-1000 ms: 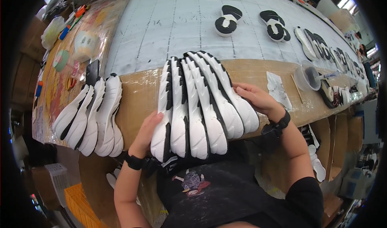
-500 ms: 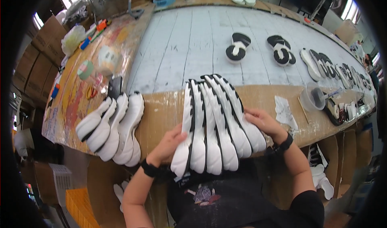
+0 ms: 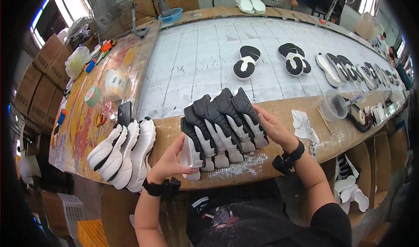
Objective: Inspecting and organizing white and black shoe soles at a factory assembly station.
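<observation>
A row of several black-and-white shoe soles stands pressed together between my hands on the cardboard-covered table edge, black undersides tilted toward me. My left hand grips the left end of the row, its thumb low on the outermost sole. At the right end, my right hand presses its fingers along the last sole. To the left leans another row of white soles, heels toward the front edge. Farther out on the white surface lie a single sole and an overlapping pair of soles, dark sides up.
On the right are a clear plastic tub, crumpled paper and a long line of soles. A pink bottle with a green lid, scissors and a fan are at left. An open carton holds soles below.
The row of soles between my hands has been tipped: white sides faced me before, now the black undersides show. Both hands still clasp its ends. The view has shifted slightly.
</observation>
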Demonstrator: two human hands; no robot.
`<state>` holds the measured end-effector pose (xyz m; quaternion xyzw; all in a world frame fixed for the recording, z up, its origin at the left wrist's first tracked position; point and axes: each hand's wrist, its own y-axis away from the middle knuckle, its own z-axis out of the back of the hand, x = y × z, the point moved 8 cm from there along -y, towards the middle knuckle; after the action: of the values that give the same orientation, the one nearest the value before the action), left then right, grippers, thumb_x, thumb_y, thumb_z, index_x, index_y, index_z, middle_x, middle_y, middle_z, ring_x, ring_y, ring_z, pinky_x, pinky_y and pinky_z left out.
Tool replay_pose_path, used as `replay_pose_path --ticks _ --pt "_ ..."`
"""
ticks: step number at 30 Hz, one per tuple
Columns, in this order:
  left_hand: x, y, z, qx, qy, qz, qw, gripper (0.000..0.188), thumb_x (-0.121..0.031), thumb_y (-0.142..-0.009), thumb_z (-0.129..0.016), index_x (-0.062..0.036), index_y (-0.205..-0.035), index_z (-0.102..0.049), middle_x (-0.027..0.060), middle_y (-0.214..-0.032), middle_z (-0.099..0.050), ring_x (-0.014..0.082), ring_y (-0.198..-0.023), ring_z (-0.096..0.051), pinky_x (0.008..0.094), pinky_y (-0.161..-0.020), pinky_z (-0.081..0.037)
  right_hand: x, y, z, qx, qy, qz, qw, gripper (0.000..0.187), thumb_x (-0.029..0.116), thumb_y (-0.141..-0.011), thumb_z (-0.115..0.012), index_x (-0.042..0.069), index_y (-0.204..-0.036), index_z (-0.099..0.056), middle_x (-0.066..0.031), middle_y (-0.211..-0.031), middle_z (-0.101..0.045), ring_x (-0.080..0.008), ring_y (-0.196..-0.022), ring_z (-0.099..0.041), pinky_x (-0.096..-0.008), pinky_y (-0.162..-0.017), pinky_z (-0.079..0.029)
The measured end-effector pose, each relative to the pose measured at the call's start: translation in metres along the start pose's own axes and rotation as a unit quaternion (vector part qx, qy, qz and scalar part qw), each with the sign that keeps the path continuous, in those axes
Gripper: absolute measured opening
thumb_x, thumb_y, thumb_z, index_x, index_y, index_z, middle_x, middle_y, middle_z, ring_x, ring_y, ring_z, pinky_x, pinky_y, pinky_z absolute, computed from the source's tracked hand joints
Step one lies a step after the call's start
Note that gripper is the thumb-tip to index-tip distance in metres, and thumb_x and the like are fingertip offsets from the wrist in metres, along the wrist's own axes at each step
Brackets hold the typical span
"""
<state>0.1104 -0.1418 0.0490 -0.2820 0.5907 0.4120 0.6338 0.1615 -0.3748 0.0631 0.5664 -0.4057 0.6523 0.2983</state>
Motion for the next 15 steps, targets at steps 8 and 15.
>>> replay_pose_path --ticks 8,15 --pt "-0.056 0.016 -0.012 -0.117 -0.28 -0.225 0.926 0.083 -0.009 -0.048 -0.077 -0.0061 -0.123 -0.04 0.0129 -0.122 -0.048 0.0295 -0.113 -0.045 0.0364 -0.093 -0.036 0.027 0.004 -0.007 -0.013 -0.091 0.021 0.996 0.05 0.03 -0.094 -0.031 -0.002 -0.131 -0.026 -0.0148 -0.131 -0.037 -0.0187 -0.119 -0.037 -0.0293 -0.098 -0.029" --pt "-0.01 0.014 -0.039 -0.143 -0.508 -0.265 0.807 0.074 -0.009 -0.051 -0.072 -0.0122 -0.119 -0.043 0.0082 -0.127 -0.043 0.0272 -0.119 -0.038 0.0431 -0.099 -0.024 -0.029 0.022 0.008 -0.054 0.01 0.036 0.998 0.043 0.017 -0.092 -0.037 0.0 -0.13 -0.029 -0.0124 -0.133 -0.034 -0.0205 -0.122 -0.033 -0.0303 -0.1 -0.026"
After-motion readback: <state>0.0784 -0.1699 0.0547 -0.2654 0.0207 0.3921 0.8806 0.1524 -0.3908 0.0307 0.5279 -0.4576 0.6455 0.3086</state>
